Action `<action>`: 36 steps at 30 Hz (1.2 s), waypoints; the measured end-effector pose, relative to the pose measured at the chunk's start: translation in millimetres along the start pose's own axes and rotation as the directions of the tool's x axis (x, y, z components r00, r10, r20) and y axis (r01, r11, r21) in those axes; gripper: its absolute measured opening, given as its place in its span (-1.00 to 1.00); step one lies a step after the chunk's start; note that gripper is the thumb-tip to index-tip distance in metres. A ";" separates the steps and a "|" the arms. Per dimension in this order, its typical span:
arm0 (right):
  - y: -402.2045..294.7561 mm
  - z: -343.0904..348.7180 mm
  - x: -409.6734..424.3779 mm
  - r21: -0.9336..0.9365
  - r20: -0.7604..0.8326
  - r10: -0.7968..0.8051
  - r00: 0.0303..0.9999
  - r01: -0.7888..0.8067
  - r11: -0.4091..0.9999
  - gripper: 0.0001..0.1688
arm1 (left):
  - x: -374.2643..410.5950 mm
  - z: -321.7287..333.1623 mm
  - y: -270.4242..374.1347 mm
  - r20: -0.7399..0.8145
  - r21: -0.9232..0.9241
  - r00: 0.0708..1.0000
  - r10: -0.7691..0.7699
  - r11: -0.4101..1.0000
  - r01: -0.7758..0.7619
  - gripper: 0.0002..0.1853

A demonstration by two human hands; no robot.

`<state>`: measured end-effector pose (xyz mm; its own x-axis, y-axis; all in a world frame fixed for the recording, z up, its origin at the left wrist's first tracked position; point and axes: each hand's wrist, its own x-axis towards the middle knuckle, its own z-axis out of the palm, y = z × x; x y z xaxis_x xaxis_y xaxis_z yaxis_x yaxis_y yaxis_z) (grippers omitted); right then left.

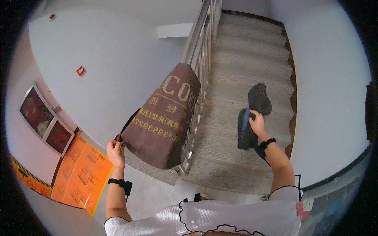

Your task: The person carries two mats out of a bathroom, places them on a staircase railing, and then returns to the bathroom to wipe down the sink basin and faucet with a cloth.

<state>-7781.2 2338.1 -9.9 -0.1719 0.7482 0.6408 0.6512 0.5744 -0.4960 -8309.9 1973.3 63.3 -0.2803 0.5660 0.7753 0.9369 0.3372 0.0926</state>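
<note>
A brown cloth item with a dark strap, resembling an apron or bag (161,118), bears yellow printing and hangs against the lower end of the metal stair railing (195,38). At its left corner, my left hand (116,152) pinches the strap or edge between thumb and fingers. Over the lower steps, my right hand (257,122) grips a dark, flat, soft-looking piece (245,138) with a blue strip along it. Just beyond that hand is a second dark piece (260,98); whether it rests on the step or joins the held one, I cannot tell.
Concrete stairs (248,59) rise ahead between the railing and a white wall (322,88). To the left are orange printed sheets (85,174), a framed picture (47,121) and a small red wall box (80,71). Pale floor tiles (147,188) lie below me.
</note>
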 end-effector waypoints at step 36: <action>-218.3 28.0 182.7 0.472 -0.153 -0.379 0.913 0.405 0.783 -0.65 | 48.9 -37.0 -82.0 0.599 -0.621 0.503 -0.624 0.034 0.783 -0.78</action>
<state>-7975.4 2358.7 199.0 -0.2912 0.4141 0.8624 0.0918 0.9094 -0.4057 -8392.7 1945.5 116.8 -0.8503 0.5246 -0.0422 -0.0576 -0.0129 0.9983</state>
